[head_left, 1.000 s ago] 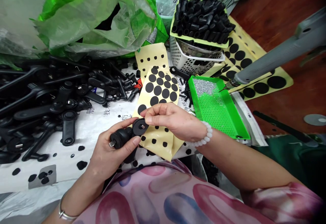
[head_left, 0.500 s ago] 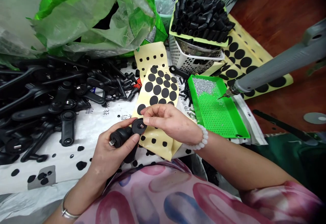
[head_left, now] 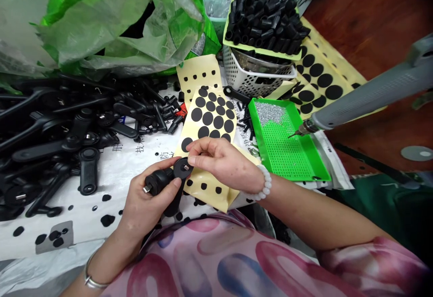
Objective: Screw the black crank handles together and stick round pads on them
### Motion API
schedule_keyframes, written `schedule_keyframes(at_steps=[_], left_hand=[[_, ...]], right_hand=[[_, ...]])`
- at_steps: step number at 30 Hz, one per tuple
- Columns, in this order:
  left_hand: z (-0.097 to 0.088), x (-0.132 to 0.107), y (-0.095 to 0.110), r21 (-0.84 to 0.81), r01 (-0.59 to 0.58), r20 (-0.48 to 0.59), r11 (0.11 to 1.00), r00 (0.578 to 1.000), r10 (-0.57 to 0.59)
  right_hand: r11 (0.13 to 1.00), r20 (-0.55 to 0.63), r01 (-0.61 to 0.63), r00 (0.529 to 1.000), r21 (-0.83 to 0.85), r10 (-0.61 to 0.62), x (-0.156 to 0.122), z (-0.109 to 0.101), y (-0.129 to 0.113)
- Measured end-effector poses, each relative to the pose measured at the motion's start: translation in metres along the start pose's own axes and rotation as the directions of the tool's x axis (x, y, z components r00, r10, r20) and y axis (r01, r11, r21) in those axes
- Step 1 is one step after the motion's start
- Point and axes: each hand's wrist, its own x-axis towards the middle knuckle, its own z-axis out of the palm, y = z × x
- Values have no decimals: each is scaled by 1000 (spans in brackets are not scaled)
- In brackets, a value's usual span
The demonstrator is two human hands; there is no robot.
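Note:
My left hand (head_left: 147, 198) is closed around a black plastic arm (head_left: 172, 204) with a round, flat head facing up. A small metal tab shows in the slot of that head. Beside it, in the same grip, is a thick black knob (head_left: 157, 182) with a metal tip; whether the two pieces are joined is hidden. My right hand (head_left: 219, 164) pinches the right rim of the round head between thumb and forefinger. Beneath my hands lies a yellow backing sheet (head_left: 199, 128) with round black stickers.
Black plastic arms (head_left: 67, 130) are heaped on the left below a green plastic bag (head_left: 125, 26). A green tray (head_left: 287, 153) holds small metal pieces, with an electric screwdriver (head_left: 358, 98) above it. Black tubes (head_left: 265, 20) fill a tray on a white basket (head_left: 257, 74).
Both hands keep the same hold at the round head. The whole view has shifted very slightly; nothing has been picked up or let go.

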Motion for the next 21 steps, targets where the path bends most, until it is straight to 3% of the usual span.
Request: schedule_keyframes(at_steps=[13, 17, 21], left_hand=[[0, 1, -5, -20, 6, -5, 1000, 1000, -6], [2, 0, -4, 8, -10, -21, 1000, 1000, 10], [2, 0, -5, 58, -46, -48, 997, 998, 49]], right_hand=[[1000, 3, 27, 1000, 2, -27, 1, 4, 1], [978, -85, 179, 979, -106, -188, -2, 9, 7], [874, -149, 341, 900, -346, -410, -8, 17, 12]])
